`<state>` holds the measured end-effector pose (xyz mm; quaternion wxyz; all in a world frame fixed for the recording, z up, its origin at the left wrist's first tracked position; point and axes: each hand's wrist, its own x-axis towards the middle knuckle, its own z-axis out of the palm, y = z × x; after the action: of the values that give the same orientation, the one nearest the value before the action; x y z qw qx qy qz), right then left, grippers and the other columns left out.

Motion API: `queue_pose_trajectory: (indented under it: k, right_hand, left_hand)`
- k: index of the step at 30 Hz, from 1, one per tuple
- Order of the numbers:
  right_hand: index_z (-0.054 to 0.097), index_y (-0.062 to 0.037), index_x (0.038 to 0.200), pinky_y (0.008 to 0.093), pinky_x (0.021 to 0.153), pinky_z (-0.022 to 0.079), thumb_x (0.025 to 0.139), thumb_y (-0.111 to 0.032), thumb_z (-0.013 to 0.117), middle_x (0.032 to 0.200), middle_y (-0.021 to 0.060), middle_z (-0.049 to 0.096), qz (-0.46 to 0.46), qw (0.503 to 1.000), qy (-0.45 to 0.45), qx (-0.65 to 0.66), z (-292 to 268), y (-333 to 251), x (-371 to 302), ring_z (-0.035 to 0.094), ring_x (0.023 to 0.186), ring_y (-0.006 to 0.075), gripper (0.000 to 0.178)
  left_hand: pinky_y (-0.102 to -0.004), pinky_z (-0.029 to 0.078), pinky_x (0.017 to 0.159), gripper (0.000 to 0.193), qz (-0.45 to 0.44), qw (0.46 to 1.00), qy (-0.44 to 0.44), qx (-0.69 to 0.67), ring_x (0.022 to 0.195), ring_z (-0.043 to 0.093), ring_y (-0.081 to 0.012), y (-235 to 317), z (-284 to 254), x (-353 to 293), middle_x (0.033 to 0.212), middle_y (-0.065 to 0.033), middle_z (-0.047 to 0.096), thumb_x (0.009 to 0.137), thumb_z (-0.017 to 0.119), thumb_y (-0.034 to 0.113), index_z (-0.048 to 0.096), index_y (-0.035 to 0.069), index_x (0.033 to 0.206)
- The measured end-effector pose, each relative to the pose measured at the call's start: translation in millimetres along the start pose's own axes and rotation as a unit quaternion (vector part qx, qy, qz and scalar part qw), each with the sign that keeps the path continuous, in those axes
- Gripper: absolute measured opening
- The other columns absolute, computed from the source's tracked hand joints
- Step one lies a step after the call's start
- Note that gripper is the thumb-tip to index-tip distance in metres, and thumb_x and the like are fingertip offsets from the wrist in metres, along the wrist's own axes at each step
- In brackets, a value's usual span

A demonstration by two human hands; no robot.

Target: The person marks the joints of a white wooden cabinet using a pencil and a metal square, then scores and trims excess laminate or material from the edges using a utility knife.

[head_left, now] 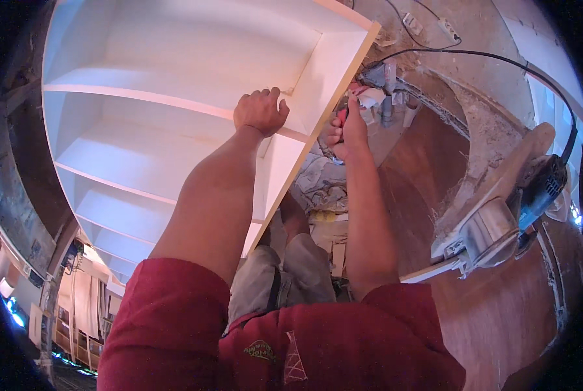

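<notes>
A large white shelving unit [168, 42] with several compartments and pale wood-coloured edges fills the upper left. My left hand [261, 112] lies over the front edge of one of its shelf boards [142, 97], fingers curled round it and thumb to the right. Just outside the unit's right side panel [340, 75], my right hand [351, 133] is closed round a red-handled tool [342, 116]. The working end of this tool is hard to make out, so its kind is unclear.
At right a corded power tool [500, 228] sits on brown wood board [428, 156]; its black cable [493, 55] arcs overhead. Power sockets [446, 28] lie at the back. Crumpled sheeting and debris [324, 179] cover the floor by my legs.
</notes>
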<state>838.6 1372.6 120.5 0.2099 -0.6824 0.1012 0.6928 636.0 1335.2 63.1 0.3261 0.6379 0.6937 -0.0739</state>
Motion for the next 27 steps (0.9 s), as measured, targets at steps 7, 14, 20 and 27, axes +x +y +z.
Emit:
queue_pose_trajectory:
  k: [7, 14, 20, 27]
  right_hand:
    - [0.048, -0.0155, 0.080, 0.0227, 0.038, 0.028, 0.098, -0.067, 0.050, 0.059, -0.0055, 0.042, 0.016, 1.000, -0.001, -0.009, 5.7, -26.4, 4.0, 0.036, 0.043, 0.0067, 0.055]
    - [0.051, -0.0141, 0.080, 0.0224, 0.038, 0.027, 0.101, -0.066, 0.044, 0.058, -0.0060, 0.040, -0.028, 0.998, -0.015, -0.047, 11.3, -39.7, 4.5, 0.035, 0.042, 0.0063, 0.057]
    - [0.047, -0.0147, 0.082, 0.0237, 0.037, 0.027, 0.100, -0.066, 0.046, 0.059, -0.0049, 0.041, -0.025, 0.998, -0.047, -0.035, 10.7, -58.2, 6.3, 0.035, 0.042, 0.0072, 0.054]
    - [0.042, -0.0189, 0.083, 0.0252, 0.038, 0.028, 0.099, -0.065, 0.051, 0.058, -0.0041, 0.043, -0.010, 0.999, -0.015, -0.047, 14.9, -65.0, 0.5, 0.035, 0.042, 0.0080, 0.049]
  left_hand:
    - [-0.0484, 0.054, 0.081, 0.027, 0.011, 1.000, 0.004, -0.021, 0.090, 0.070, -0.0319, -0.2, 1.6, 1.7, 0.096, -0.0117, 0.071, 0.094, 0.056, 0.035, 0.064, 0.011, 0.105]
    - [-0.0477, 0.054, 0.082, 0.027, 0.012, 0.999, 0.021, -0.029, 0.090, 0.069, -0.0310, -1.7, -1.2, -0.3, 0.095, -0.0108, 0.071, 0.093, 0.057, 0.034, 0.063, 0.011, 0.104]
    - [-0.0475, 0.054, 0.082, 0.027, 0.014, 1.000, 0.013, -0.016, 0.091, 0.069, -0.0310, -4.1, 1.5, 1.5, 0.095, -0.0108, 0.071, 0.093, 0.056, 0.034, 0.063, 0.010, 0.104]
    - [-0.0461, 0.053, 0.083, 0.027, -0.008, 1.000, -0.025, 0.010, 0.093, 0.070, -0.0275, -5.4, -3.0, 0.1, 0.095, -0.0102, 0.072, 0.094, 0.053, 0.034, 0.064, 0.010, 0.102]
